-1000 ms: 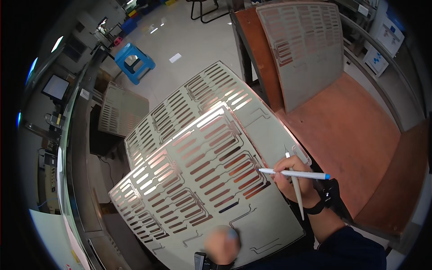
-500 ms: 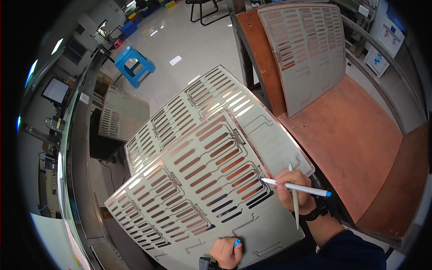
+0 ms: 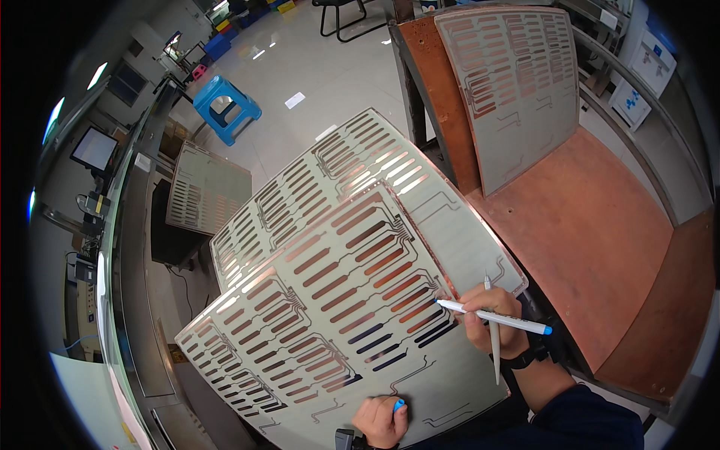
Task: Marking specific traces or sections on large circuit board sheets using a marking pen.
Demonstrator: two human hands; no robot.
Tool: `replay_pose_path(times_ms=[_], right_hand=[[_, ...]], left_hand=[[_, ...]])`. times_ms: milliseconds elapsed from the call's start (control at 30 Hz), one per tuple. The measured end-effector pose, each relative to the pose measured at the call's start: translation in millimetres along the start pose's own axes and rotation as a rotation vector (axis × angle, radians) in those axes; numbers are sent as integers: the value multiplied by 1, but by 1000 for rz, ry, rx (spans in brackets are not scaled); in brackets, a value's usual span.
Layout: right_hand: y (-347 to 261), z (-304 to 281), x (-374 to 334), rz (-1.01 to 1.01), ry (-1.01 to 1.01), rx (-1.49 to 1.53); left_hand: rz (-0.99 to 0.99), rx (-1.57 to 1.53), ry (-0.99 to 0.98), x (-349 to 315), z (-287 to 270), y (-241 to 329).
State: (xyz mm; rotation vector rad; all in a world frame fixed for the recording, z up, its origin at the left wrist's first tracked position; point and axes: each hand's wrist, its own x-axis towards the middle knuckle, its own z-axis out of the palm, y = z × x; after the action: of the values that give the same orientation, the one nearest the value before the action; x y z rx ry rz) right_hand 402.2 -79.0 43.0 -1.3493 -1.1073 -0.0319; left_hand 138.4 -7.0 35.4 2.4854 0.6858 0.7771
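My right hand (image 3: 513, 343) grips a white marker (image 3: 521, 323) with a blue end, its uncapped tip at the copper lines near the right edge of the front circuit panel (image 3: 457, 379). A slim pale pen-shaped tool (image 3: 495, 356) with a pointed metal tip is tucked in the same hand, crossing the marker. My left hand (image 3: 377, 424) is closed around a small blue marker cap (image 3: 398, 406), resting at the panel's near edge. The pale panel bears rows of copper strips, several of them dark blue near the right hand. Another patterned panel (image 3: 457, 229) lies beneath and beyond it.
At right, a copper-coloured board surface (image 3: 577, 240) carries an upright patterned panel (image 3: 525, 135). Another panel (image 3: 214, 176) leans at far left near a dark box (image 3: 169, 236). A blue stool (image 3: 236, 116) stands on the floor, and a monitor (image 3: 94, 150) sits on the left bench.
The whole view has shifted slightly. Both hands keep their holds, and the marker tip stays at nearly the same spot on the front panel.
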Motion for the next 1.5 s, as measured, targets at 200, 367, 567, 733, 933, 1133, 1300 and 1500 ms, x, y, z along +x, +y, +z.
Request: replay_pose_path(times_ms=[200,367,567,733,933,1133,1300,1500], right_hand=[[0,1,2,-26,13,-10],[1,3,1,-31,25,-4],[1,3,0,-35,30,-8],[-2,3,1,-11,11,-26],[-3,2,8,-24,-45,-10],[-3,6,12,-56,-33,-47],[-3,8,14,-44,17,-85],[-1,6,5,79,90,-68]], left_hand=[[-1,-4,-16,2,-1,1],[3,0,-24,1,-2,0],[5,-3,-19,-2,-1,-1],[6,-14,-15,-3,-1,-1],[-6,-7,-23,-1,-1,1],[12,9,-12,-1,-1,0],[8,8,-14,-2,0,0],[8,-2,-4,0,-1,1]])
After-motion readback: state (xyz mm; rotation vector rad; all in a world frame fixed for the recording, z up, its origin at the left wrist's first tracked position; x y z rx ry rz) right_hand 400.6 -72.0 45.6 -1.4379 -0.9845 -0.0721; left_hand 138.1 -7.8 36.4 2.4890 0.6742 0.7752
